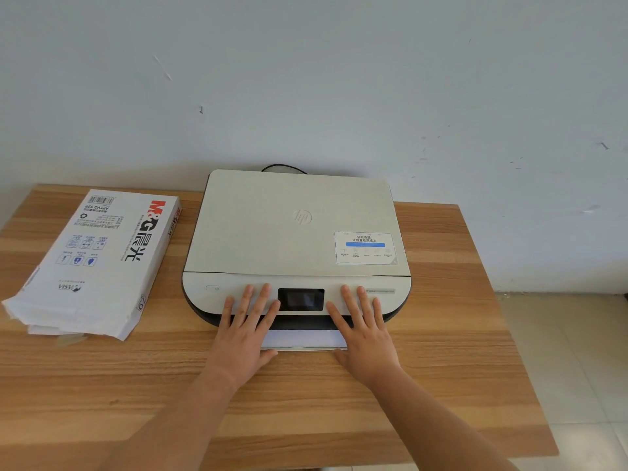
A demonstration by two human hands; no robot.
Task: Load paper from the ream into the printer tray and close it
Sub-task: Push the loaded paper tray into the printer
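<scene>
At a wooden table [441,334] against a wall, a person's left hand [243,338] and right hand [365,334] lie flat, fingers straight and slightly spread, over the front of an HP printer [295,229] at the table's far edge. Between them, white paper [300,338] shows in the paper tray [306,349], which juts toward the near edge. The opened ream [98,256] lies near the left edge. Loading looks complete; closing appears under way, and the next move likely calls for an even, two-handed push inward.
</scene>
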